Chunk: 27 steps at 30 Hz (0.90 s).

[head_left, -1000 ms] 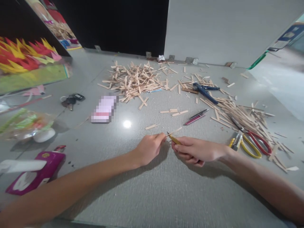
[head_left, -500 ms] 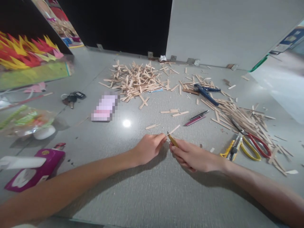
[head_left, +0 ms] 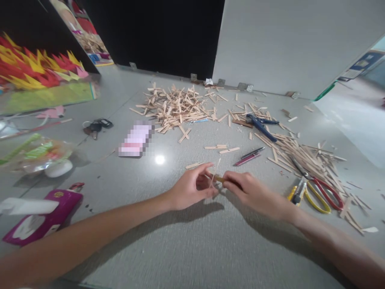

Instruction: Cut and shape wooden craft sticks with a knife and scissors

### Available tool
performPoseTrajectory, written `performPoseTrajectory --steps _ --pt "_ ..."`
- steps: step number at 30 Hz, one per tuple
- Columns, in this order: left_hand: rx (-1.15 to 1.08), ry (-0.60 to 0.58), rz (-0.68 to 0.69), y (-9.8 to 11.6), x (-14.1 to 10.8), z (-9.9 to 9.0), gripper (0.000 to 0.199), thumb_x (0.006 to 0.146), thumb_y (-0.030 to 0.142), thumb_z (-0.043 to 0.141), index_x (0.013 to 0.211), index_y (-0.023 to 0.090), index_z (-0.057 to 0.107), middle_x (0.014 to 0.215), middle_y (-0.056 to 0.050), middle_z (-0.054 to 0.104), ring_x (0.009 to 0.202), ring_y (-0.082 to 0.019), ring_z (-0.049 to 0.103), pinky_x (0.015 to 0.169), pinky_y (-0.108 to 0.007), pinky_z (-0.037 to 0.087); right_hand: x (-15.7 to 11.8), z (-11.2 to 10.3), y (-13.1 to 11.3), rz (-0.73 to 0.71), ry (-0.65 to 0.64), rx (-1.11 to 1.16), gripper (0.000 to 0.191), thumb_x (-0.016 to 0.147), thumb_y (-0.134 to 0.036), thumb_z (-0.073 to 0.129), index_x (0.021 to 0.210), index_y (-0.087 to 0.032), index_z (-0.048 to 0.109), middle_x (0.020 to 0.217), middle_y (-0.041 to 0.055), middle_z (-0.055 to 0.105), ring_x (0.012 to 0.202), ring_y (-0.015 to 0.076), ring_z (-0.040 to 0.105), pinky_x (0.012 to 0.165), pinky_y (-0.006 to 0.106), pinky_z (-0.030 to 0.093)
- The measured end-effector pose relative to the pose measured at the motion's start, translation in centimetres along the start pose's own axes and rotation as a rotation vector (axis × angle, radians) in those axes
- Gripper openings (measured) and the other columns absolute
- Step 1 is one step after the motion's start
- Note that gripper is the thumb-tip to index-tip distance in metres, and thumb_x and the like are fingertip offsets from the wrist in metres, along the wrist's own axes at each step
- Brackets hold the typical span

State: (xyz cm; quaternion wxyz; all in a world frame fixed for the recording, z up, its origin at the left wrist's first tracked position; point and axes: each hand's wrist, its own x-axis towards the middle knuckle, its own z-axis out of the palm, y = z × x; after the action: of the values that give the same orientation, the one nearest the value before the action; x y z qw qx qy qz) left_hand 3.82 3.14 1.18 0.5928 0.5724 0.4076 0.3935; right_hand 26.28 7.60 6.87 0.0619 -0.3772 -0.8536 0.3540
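A thin wooden craft stick point(head_left: 218, 162) stands steeply tilted between the fingers of my left hand point(head_left: 191, 186), whose thumb and fingertips are curved around it. My right hand point(head_left: 251, 192) is closed on a small knife with a yellow-brown handle point(head_left: 219, 178). The knife's front end points left at the craft stick, close to my left fingertips. Its blade is hidden or too blurred to make out. Just behind my left hand lies another craft stick point(head_left: 193, 165), partly covered by the fingers.
Behind the hands lie a pile of craft sticks point(head_left: 177, 106), a phone point(head_left: 136, 140) and two pens point(head_left: 249, 156). To the right are red-handled scissors point(head_left: 329, 192), a yellow cutter point(head_left: 296, 192), blue pliers point(head_left: 261, 126) and more sticks point(head_left: 313, 150). A purple glue gun point(head_left: 64, 208) lies left.
The craft stick has swung from slanting to nearly upright. My left hand has turned and its fingers have spread around the stick. My right hand has rolled over, the knife now lying more level.
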Motion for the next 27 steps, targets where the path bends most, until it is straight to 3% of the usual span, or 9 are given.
performPoseTrajectory --steps 2,4,8,13,16,23,27 --pt "-0.173 -0.044 -0.027 -0.2 -0.2 0.3 0.08 0.08 0.034 0.092 0.147 0.025 0.051 0.117 -0.006 0.069 0.101 -0.022 0.074 0.09 -0.038 0.058 -0.5 0.1 -0.3 -0.045 -0.04 -0.111 0.025 0.11 -0.025 0.045 0.096 -0.021 0.064 0.082 0.003 0.071 0.07 0.0159 0.059 0.066 0.031 0.035" --pt "-0.266 -0.092 -0.07 -0.4 -0.3 0.6 0.074 0.083 0.035 0.091 0.145 0.026 0.052 0.119 -0.006 0.067 0.095 -0.02 0.075 0.086 -0.037 0.059 -1.0 0.3 -0.5 -0.077 -0.073 -0.22 0.024 0.111 -0.023 0.046 0.105 -0.02 0.068 0.082 0.0043 0.072 0.069 0.017 0.061 0.064 0.031 0.034" --pt "-0.331 -0.139 -0.178 -0.3 -0.5 1.0 0.071 0.085 0.04 0.091 0.142 0.024 0.051 0.097 0.003 0.062 0.076 -0.016 0.077 0.078 -0.034 0.059 -1.4 0.3 -0.7 -0.077 -0.114 -0.388 0.029 0.113 -0.027 0.044 0.104 -0.019 0.07 0.073 0.0037 0.067 0.06 0.0168 0.056 0.058 0.031 0.029" --pt "-0.353 -0.255 -0.185 0.0 -0.3 0.8 0.048 0.091 0.04 0.087 0.117 0.024 0.05 0.093 0.005 0.064 0.076 -0.015 0.078 0.076 -0.031 0.06 -1.3 0.2 -0.7 -0.118 -0.158 -0.456 0.027 0.113 -0.027 0.045 0.104 -0.02 0.07 0.074 0.0027 0.065 0.059 0.0156 0.054 0.059 0.03 0.026" --pt "-0.381 -0.289 -0.173 0.2 -0.3 0.5 0.045 0.094 0.04 0.085 0.106 0.025 0.044 0.09 0.006 0.065 0.078 -0.016 0.08 0.075 -0.03 0.061 -1.1 -0.4 -0.7 -0.132 -0.192 -0.434 0.028 0.113 -0.029 0.045 0.102 -0.021 0.069 0.072 0.002 0.065 0.057 0.0152 0.053 0.058 0.031 0.026" --pt "-0.412 -0.222 -0.205 0.3 0.1 -0.1 0.045 0.091 0.028 0.086 0.113 0.024 0.047 0.096 0.001 0.071 0.077 -0.018 0.081 0.072 -0.031 0.063 -1.6 -5.6 3.6 0.006 -0.051 -0.536 0.046 0.116 -0.042 0.031 0.091 -0.023 0.065 0.064 0.0015 0.059 0.056 0.0194 0.057 0.058 0.032 0.029" --pt "-0.393 -0.159 -0.202 -0.1 0.5 0.2 0.045 0.093 0.03 0.083 0.129 0.017 0.058 0.089 -0.001 0.072 0.07 -0.018 0.078 0.063 -0.029 0.061 -2.0 -6.4 4.3 0.066 -0.03 -0.514 0.039 0.113 -0.045 0.037 0.097 -0.022 0.064 0.074 0.0045 0.067 0.064 0.0225 0.064 0.06 0.032 0.034"
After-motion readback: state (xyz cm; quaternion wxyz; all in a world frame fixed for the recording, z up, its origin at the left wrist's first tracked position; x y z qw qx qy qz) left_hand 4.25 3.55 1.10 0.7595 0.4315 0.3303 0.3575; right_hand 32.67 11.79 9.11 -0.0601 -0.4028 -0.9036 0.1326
